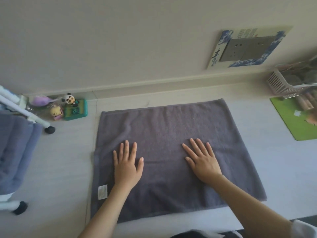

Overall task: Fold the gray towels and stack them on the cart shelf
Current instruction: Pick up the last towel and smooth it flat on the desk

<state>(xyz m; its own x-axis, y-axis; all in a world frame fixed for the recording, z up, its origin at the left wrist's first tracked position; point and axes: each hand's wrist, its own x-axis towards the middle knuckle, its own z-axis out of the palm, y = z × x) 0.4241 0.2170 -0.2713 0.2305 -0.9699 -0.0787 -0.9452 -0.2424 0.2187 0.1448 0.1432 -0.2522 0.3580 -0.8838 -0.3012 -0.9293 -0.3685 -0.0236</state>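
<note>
A gray towel (pixel 164 127) lies spread flat on the pale floor in front of me, with a small white label near its front left corner. My left hand (pixel 127 164) rests palm down on the towel's left half, fingers straight and spread. My right hand (pixel 202 160) lies flat on the right half in the same way. At the far left stands a white cart (pixel 24 112) on black wheels, and folded blue-gray towels (pixel 15 152) lie on its shelf.
Small toys, a panda figure (pixel 70 100) and a green box (pixel 76 110), sit by the wall left of the towel. A green mat (pixel 295 121) and a pink slatted basket (pixel 283 85) lie at the right. A wall socket plate (pixel 248 48) is above the skirting.
</note>
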